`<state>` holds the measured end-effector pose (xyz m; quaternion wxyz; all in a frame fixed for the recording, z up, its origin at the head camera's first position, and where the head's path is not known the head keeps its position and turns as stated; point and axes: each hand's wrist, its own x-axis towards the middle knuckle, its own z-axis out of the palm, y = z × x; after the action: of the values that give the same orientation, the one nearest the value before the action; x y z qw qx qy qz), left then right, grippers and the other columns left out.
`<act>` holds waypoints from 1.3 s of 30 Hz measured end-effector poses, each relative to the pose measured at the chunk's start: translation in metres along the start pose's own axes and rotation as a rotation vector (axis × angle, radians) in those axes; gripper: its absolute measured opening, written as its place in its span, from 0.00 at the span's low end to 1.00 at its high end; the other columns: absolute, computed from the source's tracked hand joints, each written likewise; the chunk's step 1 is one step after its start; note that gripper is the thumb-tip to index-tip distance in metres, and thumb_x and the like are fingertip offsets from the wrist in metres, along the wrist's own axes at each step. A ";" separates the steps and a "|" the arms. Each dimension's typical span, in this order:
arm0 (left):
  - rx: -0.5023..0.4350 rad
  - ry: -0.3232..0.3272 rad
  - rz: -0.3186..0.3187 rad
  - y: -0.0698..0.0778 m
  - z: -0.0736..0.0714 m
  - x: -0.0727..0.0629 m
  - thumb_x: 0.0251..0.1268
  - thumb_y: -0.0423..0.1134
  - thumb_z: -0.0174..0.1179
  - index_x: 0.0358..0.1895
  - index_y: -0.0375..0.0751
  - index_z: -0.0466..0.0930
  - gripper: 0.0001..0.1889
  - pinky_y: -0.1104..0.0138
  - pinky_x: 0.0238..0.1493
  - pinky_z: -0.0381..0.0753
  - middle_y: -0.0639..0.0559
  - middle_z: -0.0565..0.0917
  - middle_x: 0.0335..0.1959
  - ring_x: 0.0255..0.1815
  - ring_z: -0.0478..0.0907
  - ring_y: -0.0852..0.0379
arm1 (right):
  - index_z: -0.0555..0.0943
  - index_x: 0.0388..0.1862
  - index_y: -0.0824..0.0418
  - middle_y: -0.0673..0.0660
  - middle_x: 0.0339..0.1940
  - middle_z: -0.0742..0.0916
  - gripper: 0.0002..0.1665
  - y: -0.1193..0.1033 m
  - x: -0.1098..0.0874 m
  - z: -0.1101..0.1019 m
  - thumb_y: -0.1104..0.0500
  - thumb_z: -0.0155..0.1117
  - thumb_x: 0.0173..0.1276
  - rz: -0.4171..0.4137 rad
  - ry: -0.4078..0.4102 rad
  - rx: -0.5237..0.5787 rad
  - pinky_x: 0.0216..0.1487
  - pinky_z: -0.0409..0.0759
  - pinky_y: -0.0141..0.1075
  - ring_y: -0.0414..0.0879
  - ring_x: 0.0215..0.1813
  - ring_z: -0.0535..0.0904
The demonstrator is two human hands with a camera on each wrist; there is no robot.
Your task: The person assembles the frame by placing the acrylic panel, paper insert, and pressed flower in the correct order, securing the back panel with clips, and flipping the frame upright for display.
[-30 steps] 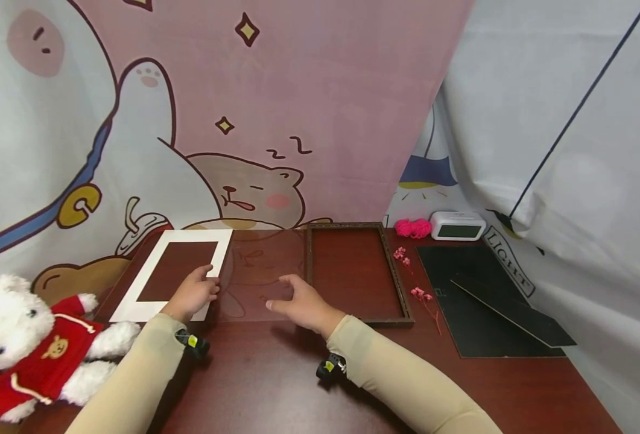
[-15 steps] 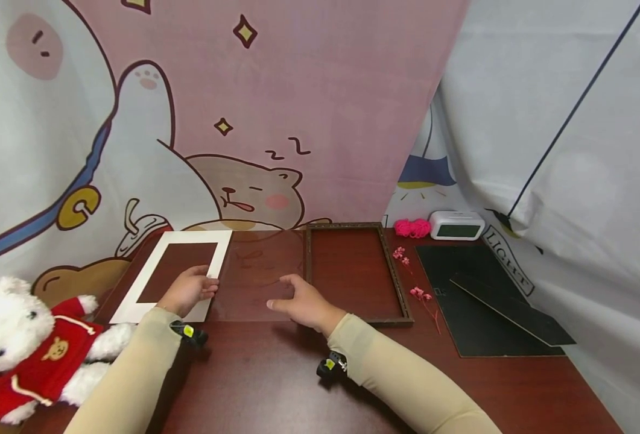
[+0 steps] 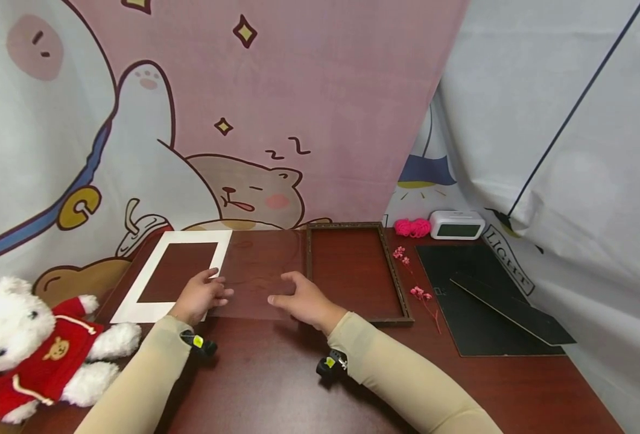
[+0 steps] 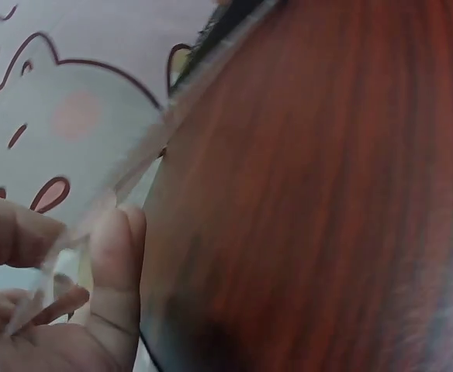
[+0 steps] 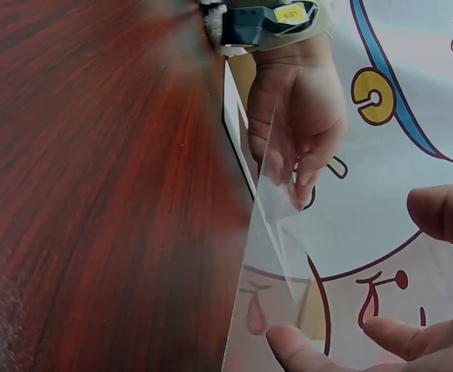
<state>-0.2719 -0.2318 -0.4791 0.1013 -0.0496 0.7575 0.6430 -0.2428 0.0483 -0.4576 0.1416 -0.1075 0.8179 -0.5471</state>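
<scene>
In the head view, a clear sheet point(image 3: 260, 271) spans the space between a white mat point(image 3: 135, 312) and a dark rectangular frame point(image 3: 401, 289). My left hand point(image 3: 199, 296) is at the sheet's left side; in the left wrist view the edge of the clear sheet point(image 4: 145, 151) runs between the thumb and fingers, which pinch it. My right hand point(image 3: 309, 302) is above the sheet's right side, thumb and fingers spread apart. Its fingertips point(image 5: 285, 341) appear close beside the sheet in the right wrist view; whether they touch it I cannot tell.
Pink flower sprigs point(image 3: 420, 294), black boards point(image 3: 482, 337), pink yarn point(image 3: 412, 228) and a white digital clock point(image 3: 457, 225) occupy the table's right. A white plush bear point(image 3: 53, 349) in red sits at the left. Printed curtain point(image 3: 352, 120) hangs behind.
My left hand has moved right, from over the mat's right border to the sheet's left side. Reflections on the sheet have shifted. My right hand stays nearly still.
</scene>
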 end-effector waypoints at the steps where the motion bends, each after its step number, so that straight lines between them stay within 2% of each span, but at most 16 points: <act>1: 0.012 -0.004 0.004 -0.001 0.002 0.000 0.80 0.27 0.43 0.84 0.26 0.36 0.37 0.69 0.37 0.86 0.21 0.62 0.77 0.43 0.87 0.61 | 0.68 0.78 0.64 0.69 0.75 0.75 0.45 0.000 0.000 0.000 0.49 0.74 0.69 -0.001 0.000 0.003 0.53 0.84 0.50 0.56 0.53 0.84; 2: 0.029 -0.005 0.007 -0.001 0.004 0.000 0.80 0.27 0.43 0.85 0.27 0.36 0.37 0.69 0.35 0.86 0.21 0.65 0.76 0.41 0.87 0.62 | 0.68 0.78 0.64 0.69 0.74 0.76 0.44 0.000 0.001 -0.001 0.49 0.74 0.69 0.001 -0.002 0.008 0.51 0.84 0.49 0.57 0.49 0.85; 4: 0.036 0.001 0.017 -0.002 0.006 0.000 0.81 0.28 0.42 0.85 0.29 0.36 0.37 0.68 0.33 0.85 0.22 0.70 0.73 0.38 0.87 0.62 | 0.69 0.77 0.65 0.69 0.73 0.76 0.44 -0.001 0.001 -0.002 0.49 0.75 0.69 -0.005 0.007 0.007 0.52 0.83 0.50 0.58 0.50 0.85; 7: 0.017 0.029 0.039 0.000 0.007 -0.002 0.82 0.30 0.42 0.85 0.30 0.36 0.36 0.69 0.31 0.84 0.23 0.73 0.71 0.37 0.86 0.64 | 0.70 0.76 0.65 0.68 0.75 0.75 0.43 -0.003 0.001 -0.006 0.49 0.75 0.69 -0.014 0.026 0.002 0.62 0.79 0.56 0.62 0.62 0.81; 9: -0.011 0.055 0.053 0.002 0.006 -0.003 0.82 0.30 0.41 0.85 0.31 0.36 0.36 0.70 0.31 0.83 0.24 0.73 0.71 0.37 0.86 0.65 | 0.70 0.76 0.66 0.67 0.77 0.73 0.43 -0.004 0.000 -0.009 0.49 0.74 0.69 -0.018 0.046 0.004 0.68 0.75 0.59 0.63 0.72 0.74; 11: -0.047 0.077 0.063 0.004 0.005 -0.005 0.83 0.31 0.41 0.86 0.33 0.36 0.36 0.71 0.30 0.82 0.26 0.73 0.72 0.38 0.86 0.65 | 0.69 0.77 0.66 0.67 0.79 0.72 0.43 -0.006 0.000 -0.013 0.49 0.74 0.69 -0.013 0.065 0.018 0.72 0.71 0.60 0.64 0.78 0.68; 14: -0.098 0.107 0.078 0.008 0.006 -0.008 0.84 0.32 0.41 0.87 0.36 0.39 0.35 0.71 0.29 0.81 0.28 0.73 0.71 0.38 0.85 0.64 | 0.68 0.77 0.66 0.69 0.78 0.71 0.43 -0.007 0.000 -0.020 0.49 0.73 0.70 0.009 0.095 0.048 0.73 0.70 0.61 0.64 0.79 0.67; 18: -0.155 0.135 0.108 0.012 0.010 -0.015 0.82 0.30 0.42 0.86 0.37 0.42 0.35 0.71 0.28 0.81 0.34 0.78 0.65 0.37 0.85 0.64 | 0.65 0.79 0.66 0.73 0.75 0.74 0.43 -0.006 0.001 -0.028 0.52 0.71 0.73 0.048 0.087 0.185 0.68 0.77 0.59 0.66 0.72 0.75; 21: -0.184 0.124 0.128 0.015 0.015 -0.021 0.81 0.27 0.41 0.86 0.37 0.42 0.36 0.71 0.27 0.81 0.39 0.81 0.61 0.36 0.86 0.64 | 0.59 0.82 0.67 0.74 0.70 0.78 0.44 -0.004 0.002 -0.036 0.56 0.68 0.75 0.072 0.067 0.314 0.63 0.82 0.56 0.67 0.64 0.82; 24: -0.200 0.106 0.135 0.019 0.023 -0.027 0.80 0.25 0.41 0.86 0.38 0.42 0.36 0.70 0.30 0.83 0.40 0.82 0.60 0.36 0.87 0.63 | 0.54 0.85 0.67 0.75 0.65 0.81 0.46 0.000 0.002 -0.044 0.59 0.65 0.76 0.072 0.076 0.373 0.59 0.85 0.54 0.66 0.57 0.86; 27: -0.192 0.083 0.137 0.021 0.032 -0.030 0.79 0.25 0.42 0.86 0.38 0.42 0.36 0.69 0.33 0.85 0.36 0.81 0.63 0.37 0.87 0.63 | 0.51 0.86 0.67 0.75 0.63 0.82 0.47 0.008 0.003 -0.054 0.63 0.63 0.76 0.060 0.103 0.372 0.53 0.88 0.49 0.59 0.47 0.89; 31: -0.150 0.040 0.149 0.022 0.046 -0.030 0.78 0.25 0.43 0.86 0.38 0.44 0.37 0.69 0.31 0.85 0.32 0.80 0.64 0.37 0.88 0.63 | 0.53 0.86 0.67 0.72 0.56 0.84 0.45 0.021 0.002 -0.071 0.66 0.62 0.76 0.057 0.131 0.325 0.44 0.89 0.42 0.46 0.36 0.85; 35: -0.107 -0.017 0.158 0.020 0.061 -0.027 0.79 0.27 0.46 0.86 0.39 0.45 0.37 0.69 0.28 0.83 0.32 0.82 0.59 0.33 0.87 0.61 | 0.58 0.84 0.68 0.69 0.50 0.86 0.41 0.033 -0.002 -0.089 0.67 0.61 0.76 0.071 0.149 0.292 0.40 0.88 0.38 0.43 0.33 0.84; 39: -0.058 -0.057 0.167 0.017 0.075 -0.022 0.78 0.28 0.49 0.86 0.39 0.47 0.37 0.69 0.24 0.79 0.37 0.86 0.50 0.28 0.83 0.59 | 0.58 0.83 0.71 0.73 0.53 0.85 0.40 0.045 -0.006 -0.107 0.68 0.59 0.77 0.079 0.153 0.267 0.40 0.87 0.38 0.43 0.34 0.84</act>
<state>-0.2471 -0.1562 -0.4692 0.0674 0.0290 0.7370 0.6719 -0.2755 0.1598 -0.4594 0.1135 -0.0134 0.7499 -0.6516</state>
